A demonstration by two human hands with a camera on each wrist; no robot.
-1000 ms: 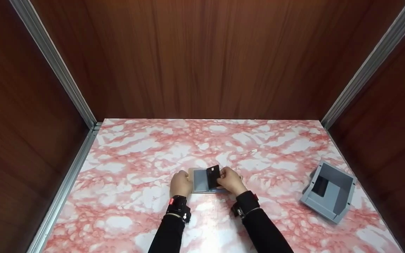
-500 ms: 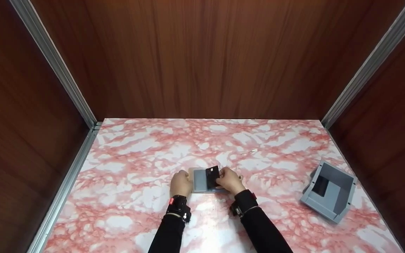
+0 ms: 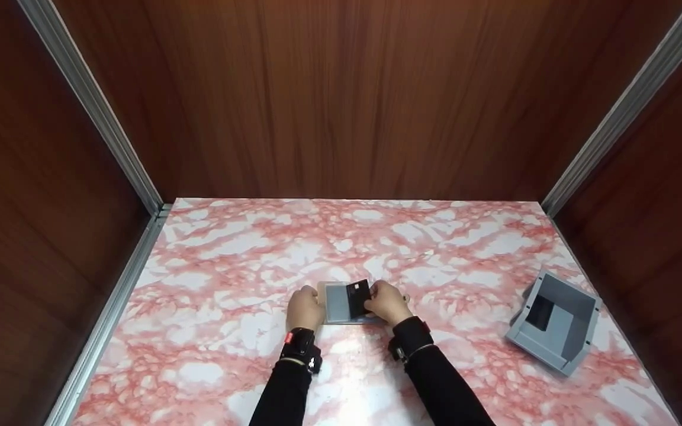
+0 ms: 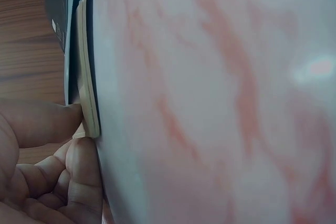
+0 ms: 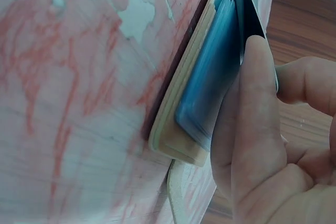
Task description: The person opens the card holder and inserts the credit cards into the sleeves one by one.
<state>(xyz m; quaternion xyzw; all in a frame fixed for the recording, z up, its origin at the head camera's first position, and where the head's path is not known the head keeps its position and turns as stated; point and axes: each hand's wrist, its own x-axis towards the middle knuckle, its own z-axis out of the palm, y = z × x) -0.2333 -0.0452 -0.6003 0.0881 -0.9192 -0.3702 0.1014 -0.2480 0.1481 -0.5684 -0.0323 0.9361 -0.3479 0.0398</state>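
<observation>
A beige card holder (image 3: 336, 303) with grey-blue pockets lies flat on the pink marble table (image 3: 228, 260). My left hand (image 3: 304, 308) grips its left edge; in the left wrist view the thumb (image 4: 42, 121) and curled fingers (image 4: 79, 182) pinch the holder's beige rim (image 4: 87, 93). My right hand (image 3: 386, 303) pinches a black card (image 3: 357, 299) lying over the holder's right half. The right wrist view shows that hand's fingers (image 5: 252, 129) pressing the dark card (image 5: 253, 19) against a blue pocket (image 5: 210, 82) of the holder (image 5: 178, 129).
A grey open bin (image 3: 556, 324) with a dark item (image 3: 539, 312) inside stands near the table's right edge. Wooden walls with metal corner strips (image 3: 89, 112) close in the table at the back and both sides.
My right hand and the black card have shifted very slightly left over the holder. The left hand and the holder have stayed put.
</observation>
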